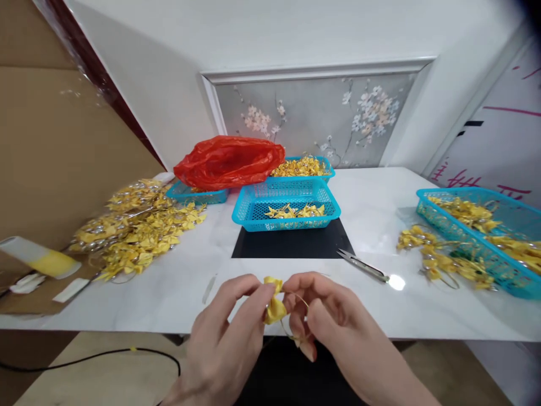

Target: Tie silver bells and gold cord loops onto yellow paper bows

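Left hand (230, 332) is pinching a yellow petalled ornament (275, 311) at the near edge of the glossy white surface (376, 189); right hand (338, 318) is fingering its thin gold wire (291, 337), looping loose: seemingly unfinished. Few yellow clusters (310, 211) are lying in the central turquoise basket (287, 226); more are lying rightward.

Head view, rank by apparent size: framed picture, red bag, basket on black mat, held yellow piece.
1. Framed picture
2. Red bag and basket: look alike, unranked
3. Yellow piece
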Available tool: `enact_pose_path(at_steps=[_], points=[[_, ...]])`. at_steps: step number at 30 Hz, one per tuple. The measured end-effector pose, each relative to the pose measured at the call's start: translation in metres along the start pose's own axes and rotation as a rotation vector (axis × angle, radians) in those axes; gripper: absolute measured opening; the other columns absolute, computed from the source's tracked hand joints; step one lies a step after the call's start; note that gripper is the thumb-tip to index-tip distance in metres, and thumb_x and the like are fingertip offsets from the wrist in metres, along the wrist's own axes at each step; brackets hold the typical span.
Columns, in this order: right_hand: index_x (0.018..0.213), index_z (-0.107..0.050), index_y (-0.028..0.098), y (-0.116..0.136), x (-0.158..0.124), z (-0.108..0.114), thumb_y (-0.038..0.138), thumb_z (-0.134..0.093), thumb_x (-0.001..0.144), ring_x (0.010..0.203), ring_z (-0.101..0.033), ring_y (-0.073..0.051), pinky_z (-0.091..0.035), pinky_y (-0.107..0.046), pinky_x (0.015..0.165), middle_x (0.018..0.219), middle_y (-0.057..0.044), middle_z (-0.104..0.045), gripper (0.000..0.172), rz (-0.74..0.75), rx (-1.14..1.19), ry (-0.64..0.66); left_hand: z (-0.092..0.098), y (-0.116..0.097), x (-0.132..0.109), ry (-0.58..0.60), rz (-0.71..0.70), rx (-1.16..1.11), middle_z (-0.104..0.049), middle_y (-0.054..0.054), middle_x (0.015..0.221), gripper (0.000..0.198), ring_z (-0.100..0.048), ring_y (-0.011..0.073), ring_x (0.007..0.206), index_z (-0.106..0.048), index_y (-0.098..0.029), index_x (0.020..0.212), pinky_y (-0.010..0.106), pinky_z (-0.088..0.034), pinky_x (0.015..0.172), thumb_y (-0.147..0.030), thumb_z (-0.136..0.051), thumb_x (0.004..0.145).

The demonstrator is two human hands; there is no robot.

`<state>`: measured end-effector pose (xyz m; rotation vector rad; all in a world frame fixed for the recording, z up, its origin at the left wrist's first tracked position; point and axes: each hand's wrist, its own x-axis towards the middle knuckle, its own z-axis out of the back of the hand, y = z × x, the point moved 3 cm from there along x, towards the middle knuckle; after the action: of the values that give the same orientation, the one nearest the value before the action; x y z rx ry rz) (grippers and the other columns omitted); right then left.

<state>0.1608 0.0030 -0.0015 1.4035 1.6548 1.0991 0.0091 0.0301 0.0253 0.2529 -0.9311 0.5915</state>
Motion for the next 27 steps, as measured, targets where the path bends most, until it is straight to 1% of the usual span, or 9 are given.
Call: enact_pose_path(at_steps=[2, 4, 7, 10, 13, 18, 22, 24, 27], points=[[0.092, -0.059, 0.019, -0.002, 0.006, -0.007, 0.050, -0.069, 0.084, 0.056, -0.042, -0.006, -0.038, -0.017, 0.050, 0.071, 0.005, -0.051, 0.034, -0.031, 0.063, -0.006, 0.000, 0.001, -0.007, 0.032, -0.053, -0.007, -0.059, 0.009, 0.098, 0.036, -0.061, 0.0151, 0.086, -0.065, -0.012, 0.107, 0.022, -0.053, 0.075, 0.011, -0.056, 0.081], [0.087, -0.059, 0.018, -0.003, 0.011, -0.008, 0.042, -0.073, 0.082, 0.060, -0.044, -0.006, -0.039, -0.016, 0.055, 0.072, 0.005, -0.052, 0.029, -0.032, 0.039, -0.022, -0.001, 0.001, -0.011, 0.052, -0.068, -0.019, -0.058, 0.010, 0.101, 0.037, -0.061, 0.0166, 0.090, -0.064, -0.012, 0.111, 0.025, -0.054, 0.079, 0.009, -0.057, 0.082], [0.086, -0.061, 0.018, -0.002, 0.013, -0.004, 0.037, -0.072, 0.085, 0.068, -0.049, -0.007, -0.041, -0.017, 0.060, 0.076, 0.003, -0.056, 0.022, -0.021, -0.010, -0.044, 0.000, 0.003, -0.011, 0.042, 0.013, -0.014, -0.061, 0.007, 0.099, 0.038, -0.062, 0.0150, 0.089, -0.064, -0.015, 0.110, 0.023, -0.053, 0.082, 0.009, -0.056, 0.082], [0.087, -0.062, 0.019, -0.001, 0.013, -0.003, 0.035, -0.070, 0.086, 0.068, -0.051, -0.007, -0.044, -0.017, 0.063, 0.078, 0.003, -0.058, 0.018, -0.021, -0.021, -0.049, -0.001, 0.004, -0.005, 0.010, 0.134, -0.059, -0.064, 0.004, 0.093, 0.036, -0.064, 0.0123, 0.085, -0.062, -0.017, 0.108, 0.018, -0.053, 0.081, 0.008, -0.054, 0.083], [0.092, -0.062, 0.019, -0.001, 0.013, -0.006, 0.035, -0.069, 0.086, 0.068, -0.054, -0.008, -0.047, -0.019, 0.064, 0.081, 0.002, -0.060, 0.019, -0.037, -0.032, -0.018, -0.003, 0.003, -0.002, 0.018, 0.159, -0.120, -0.064, 0.003, 0.092, 0.036, -0.064, 0.0107, 0.084, -0.062, -0.018, 0.104, 0.015, -0.053, 0.081, 0.008, -0.051, 0.083], [0.087, -0.061, 0.017, -0.002, 0.017, -0.010, 0.037, -0.067, 0.086, 0.058, -0.050, -0.007, -0.045, -0.018, 0.057, 0.070, 0.004, -0.056, 0.021, -0.036, -0.092, -0.032, -0.005, -0.001, -0.003, 0.015, 0.120, -0.184, -0.063, 0.003, 0.093, 0.039, -0.063, 0.0095, 0.085, -0.063, -0.017, 0.104, 0.013, -0.052, 0.082, 0.011, -0.047, 0.082], [0.080, -0.058, 0.017, -0.001, 0.019, -0.007, 0.036, -0.064, 0.088, 0.056, -0.043, -0.006, -0.037, -0.018, 0.051, 0.066, 0.005, -0.052, 0.022, -0.006, -0.165, -0.034, -0.006, 0.001, -0.006, 0.045, 0.154, -0.214, -0.063, 0.002, 0.096, 0.044, -0.063, 0.0090, 0.088, -0.062, -0.019, 0.105, 0.013, -0.050, 0.085, 0.012, -0.043, 0.081], [0.078, -0.059, 0.016, 0.001, 0.020, -0.005, 0.034, -0.062, 0.090, 0.056, -0.041, -0.006, -0.035, -0.018, 0.051, 0.066, 0.004, -0.050, 0.022, 0.020, -0.215, -0.012, -0.006, 0.006, -0.009, 0.075, 0.247, -0.277, -0.064, 0.002, 0.101, 0.043, -0.064, 0.0108, 0.094, -0.062, -0.023, 0.107, 0.015, -0.051, 0.086, 0.009, -0.045, 0.083], [0.080, -0.060, 0.016, 0.003, 0.019, -0.003, 0.033, -0.059, 0.091, 0.057, -0.040, -0.007, -0.033, -0.020, 0.052, 0.067, 0.003, -0.052, 0.020, 0.021, -0.260, 0.004, -0.005, 0.018, -0.014, 0.174, 0.602, -0.526, -0.066, 0.001, 0.104, 0.029, -0.066, 0.0130, 0.090, -0.062, -0.029, 0.110, 0.018, -0.055, 0.076, -0.009, -0.049, 0.093]])
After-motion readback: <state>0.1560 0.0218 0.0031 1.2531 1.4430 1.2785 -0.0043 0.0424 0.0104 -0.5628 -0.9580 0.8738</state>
